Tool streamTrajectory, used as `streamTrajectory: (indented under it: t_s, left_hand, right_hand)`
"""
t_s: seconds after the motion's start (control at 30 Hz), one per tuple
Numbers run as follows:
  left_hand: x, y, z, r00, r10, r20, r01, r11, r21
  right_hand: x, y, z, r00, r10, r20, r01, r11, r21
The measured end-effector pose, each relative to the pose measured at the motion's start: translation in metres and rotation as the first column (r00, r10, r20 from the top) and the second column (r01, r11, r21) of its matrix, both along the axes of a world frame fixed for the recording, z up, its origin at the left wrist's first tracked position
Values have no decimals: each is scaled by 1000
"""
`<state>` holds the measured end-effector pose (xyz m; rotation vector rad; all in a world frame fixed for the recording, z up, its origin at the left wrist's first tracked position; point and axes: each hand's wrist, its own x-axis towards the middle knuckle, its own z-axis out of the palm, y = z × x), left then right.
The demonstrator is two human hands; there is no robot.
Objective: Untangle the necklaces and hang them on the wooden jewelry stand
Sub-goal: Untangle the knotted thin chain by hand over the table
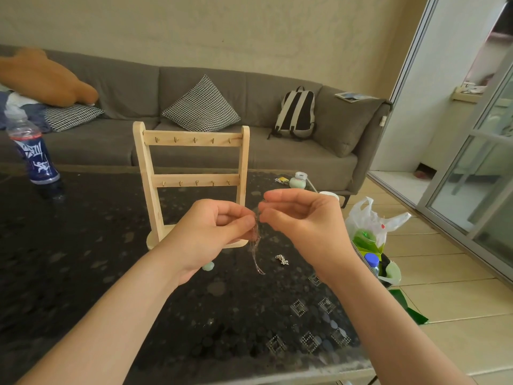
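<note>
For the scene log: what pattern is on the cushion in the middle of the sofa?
A fine black-and-white check; the cushion shows best in the head view.

No word, brand or number can be read. The only print is on the dark blue label (pixel 37 159) of the clear plastic bottle (pixel 21 128) at ten o'clock: white graffiti-style strokes above a small white figure, too stylised to make out.

A home living room: a long grey fabric sofa (pixel 194 112) with checked cushions (pixel 201 106) along the far wall, a black-and-white backpack (pixel 297 112) on it, beige tiled floor (pixel 444 287) and sliding glass doors (pixel 477 173) at right.
</note>
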<state>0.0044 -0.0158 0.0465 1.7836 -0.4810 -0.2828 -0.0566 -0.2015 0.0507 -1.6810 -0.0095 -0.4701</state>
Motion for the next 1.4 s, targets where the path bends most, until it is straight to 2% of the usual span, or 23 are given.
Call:
streamTrajectory:
  t_s: [0.1, 0.4, 0.47, 0.6, 0.77, 1.03, 1.13, 1.23, 1.3, 1.4]
  left_hand:
    - [0, 1, -1, 1000, -8, 5, 8, 1000, -17]
    - [0, -1, 1, 999, -11, -35, 9, 998, -62]
    - [-2, 0, 2, 1000, 0, 0, 0, 999, -43]
    - [-4, -2, 1, 984, 50, 169, -59, 997, 53]
    - [-3, -8, -5, 945, 116, 306, -154, 983, 103]
    - [2, -11, -10, 957, 39, 289, -99, 976, 195]
    - [0, -9, -9, 965, -46, 258, -32, 957, 289]
    - [-2, -7, -8, 945, -171, 279, 32, 896, 443]
    - [-3, -4, -7, 925, -234, 299, 42, 846, 531]
    - [-3, -1, -5, 915, -259, 310, 42, 824, 565]
  right_hand:
    - [-1, 1, -1, 999, 18, 27, -16, 997, -78]
    - [2, 2, -4, 995, 1, 99, 16, 985, -174]
    - [2, 2, -4, 995, -5, 101, 28, 973, -228]
    - [4, 3, -6, 995, -40, 94, 68, 948, -312]
    - [6, 4, -7, 992, -82, 93, 107, 942, -317]
    - [9, 6, -10, 992, -90, 85, 116, 914, -388]
    - [9, 6, -9, 991, -69, 116, 118, 858, -500]
    - [8, 8, -9, 977, -30, 209, 169, 710, -684]
    - [9, 10, -9, 977, 23, 210, 151, 622, -768]
    - [9, 12, -8, 975, 71, 209, 128, 590, -797]
